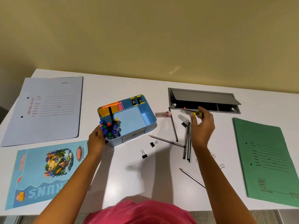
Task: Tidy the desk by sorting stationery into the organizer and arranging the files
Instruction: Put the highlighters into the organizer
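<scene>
yellow item [196, 113], likely a stapler, is being pinched by the right hand [201, 126], needing carrying leftward into the organizer [150, 120] the left hand [97, 138] is gripping.

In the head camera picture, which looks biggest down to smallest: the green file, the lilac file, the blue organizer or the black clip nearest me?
1. Green file and lilac file: they look about alike, so no ranking between them.
2. Then the blue organizer.
3. Smallest, the black clip.

green file [265, 159] cropped rightward, yellow item [196, 113] blurred
</scene>
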Demonstrator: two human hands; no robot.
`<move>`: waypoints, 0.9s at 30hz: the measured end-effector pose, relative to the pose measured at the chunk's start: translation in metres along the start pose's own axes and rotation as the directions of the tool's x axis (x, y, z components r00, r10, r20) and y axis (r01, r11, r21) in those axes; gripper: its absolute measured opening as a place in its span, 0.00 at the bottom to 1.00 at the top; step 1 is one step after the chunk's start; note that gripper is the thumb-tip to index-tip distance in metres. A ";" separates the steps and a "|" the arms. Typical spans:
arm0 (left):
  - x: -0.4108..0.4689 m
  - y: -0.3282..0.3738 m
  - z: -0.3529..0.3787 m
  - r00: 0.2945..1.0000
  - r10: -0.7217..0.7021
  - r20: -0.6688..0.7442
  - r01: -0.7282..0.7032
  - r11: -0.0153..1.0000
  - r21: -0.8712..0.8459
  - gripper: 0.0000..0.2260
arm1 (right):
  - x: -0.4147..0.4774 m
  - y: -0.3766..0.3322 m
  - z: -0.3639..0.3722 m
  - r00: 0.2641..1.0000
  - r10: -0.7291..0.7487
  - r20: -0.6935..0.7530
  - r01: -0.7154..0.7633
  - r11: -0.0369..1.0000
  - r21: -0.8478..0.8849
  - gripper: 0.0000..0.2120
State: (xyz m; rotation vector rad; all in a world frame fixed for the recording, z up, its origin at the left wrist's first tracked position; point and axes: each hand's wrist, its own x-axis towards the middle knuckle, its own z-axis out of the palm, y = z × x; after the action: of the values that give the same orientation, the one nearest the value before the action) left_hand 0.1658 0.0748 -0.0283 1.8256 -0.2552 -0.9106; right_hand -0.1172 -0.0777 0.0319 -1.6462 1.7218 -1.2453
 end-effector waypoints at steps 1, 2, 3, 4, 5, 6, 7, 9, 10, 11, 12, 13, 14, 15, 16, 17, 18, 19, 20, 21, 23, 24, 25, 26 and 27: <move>0.000 0.000 0.000 1.000 -0.006 0.004 0.006 1.000 -0.001 0.11 | 0.001 -0.013 0.007 0.999 -0.032 0.040 0.030 0.999 0.039 0.16; 0.000 0.000 -0.001 1.000 -0.012 0.006 0.012 1.000 -0.002 0.11 | 0.002 -0.026 0.014 0.994 -0.071 0.079 0.065 0.995 0.071 0.16; -0.001 0.001 -0.001 1.000 -0.018 0.011 0.018 1.000 -0.007 0.11 | 0.003 -0.039 0.021 0.987 -0.111 0.115 0.100 0.990 0.098 0.16; -0.002 0.002 -0.001 1.000 -0.023 0.014 0.024 1.000 -0.012 0.12 | 0.005 -0.051 0.028 0.977 -0.149 0.153 0.131 0.984 0.121 0.16; -0.003 0.004 -0.001 0.999 -0.027 0.017 0.028 0.999 -0.017 0.12 | 0.007 -0.062 0.036 0.963 -0.190 0.190 0.165 0.976 0.144 0.16; -0.003 0.004 -0.001 0.999 -0.030 0.019 0.030 0.999 -0.019 0.13 | 0.009 -0.072 0.043 0.944 -0.241 0.225 0.206 0.964 0.168 0.17; -0.005 0.005 -0.001 0.999 -0.030 0.019 0.030 0.999 -0.020 0.13 | 0.010 -0.081 0.051 0.918 -0.297 0.262 0.251 0.948 0.193 0.17; -0.005 0.006 -0.001 0.999 -0.029 0.023 0.029 0.999 -0.021 0.13 | 0.013 -0.095 0.065 0.850 -0.403 0.339 0.341 0.912 0.229 0.18; -0.006 0.006 -0.001 0.999 -0.026 0.021 0.027 0.999 -0.023 0.13 | 0.014 -0.102 0.072 0.810 -0.449 0.378 0.384 0.892 0.237 0.18; -0.006 0.007 -0.001 1.000 -0.023 0.017 0.024 0.999 -0.022 0.13 | 0.015 -0.107 0.079 0.766 -0.491 0.415 0.428 0.871 0.240 0.18; -0.005 0.006 -0.001 1.000 -0.018 0.014 0.018 1.000 -0.013 0.13 | 0.016 -0.111 0.087 0.719 -0.533 0.447 0.479 0.845 0.238 0.19; -0.005 0.005 -0.002 1.000 -0.012 0.012 0.012 1.000 0.000 0.13 | 0.018 -0.113 0.095 0.662 -0.579 0.476 0.540 0.809 0.233 0.20; -0.005 0.005 -0.002 1.000 -0.008 0.010 0.008 1.000 0.012 0.13 | 0.019 -0.114 0.104 0.596 -0.622 0.508 0.601 0.765 0.231 0.22; -0.004 0.004 -0.002 1.000 -0.006 0.011 0.006 1.000 0.023 0.13 | 0.021 -0.114 0.112 0.531 -0.651 0.543 0.651 0.723 0.230 0.23; -0.004 0.003 -0.002 1.000 -0.006 0.009 0.005 1.000 0.031 0.12 | 0.022 -0.113 0.119 0.474 -0.665 0.578 0.685 0.690 0.232 0.23; -0.006 0.005 -0.002 1.000 -0.005 0.007 0.005 1.000 0.026 0.12 | 0.023 -0.112 0.126 0.425 -0.667 0.612 0.713 0.664 0.228 0.23; -0.006 0.006 -0.001 1.000 -0.005 0.009 0.005 1.000 0.024 0.12 | 0.024 -0.111 0.133 0.381 -0.667 0.640 0.742 0.633 0.219 0.22; -0.007 0.006 -0.001 1.000 -0.002 0.010 0.002 1.000 0.020 0.13 | 0.023 -0.110 0.139 0.334 -0.662 0.671 0.771 0.601 0.209 0.22; -0.008 0.008 -0.001 1.000 0.004 0.008 -0.005 1.000 0.021 0.14 | 0.021 -0.108 0.144 0.290 -0.651 0.702 0.794 0.573 0.203 0.22; -0.008 0.008 -0.001 1.000 0.007 0.007 -0.007 1.000 0.020 0.14 | 0.020 -0.107 0.148 0.252 -0.633 0.732 0.807 0.555 0.202 0.22; -0.008 0.008 -0.001 1.000 0.012 0.005 -0.012 1.000 0.021 0.14 | 0.018 -0.103 0.155 0.192 -0.582 0.790 0.814 0.545 0.203 0.23; -0.007 0.007 -0.001 1.000 0.013 0.003 -0.013 1.000 0.022 0.14 | 0.018 -0.101 0.158 0.180 -0.563 0.807 0.813 0.547 0.201 0.23; -0.007 0.007 -0.001 1.000 0.013 0.001 -0.013 1.000 0.022 0.13 | 0.018 -0.100 0.160 0.175 -0.543 0.821 0.809 0.555 0.195 0.22; -0.007 0.007 -0.001 1.000 0.020 0.001 -0.020 1.000 0.020 0.13 | 0.018 -0.098 0.161 0.173 -0.524 0.834 0.807 0.561 0.185 0.22; -0.008 0.007 -0.001 1.000 0.023 0.001 -0.023 1.000 0.020 0.12 | 0.018 -0.097 0.162 0.167 -0.503 0.848 0.807 0.564 0.176 0.22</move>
State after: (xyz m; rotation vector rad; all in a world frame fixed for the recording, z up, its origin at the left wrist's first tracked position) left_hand 0.1627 0.0766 -0.0184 1.8374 -0.2867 -0.8958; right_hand 0.0651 -0.1315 0.0376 -2.7540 0.4834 -0.1507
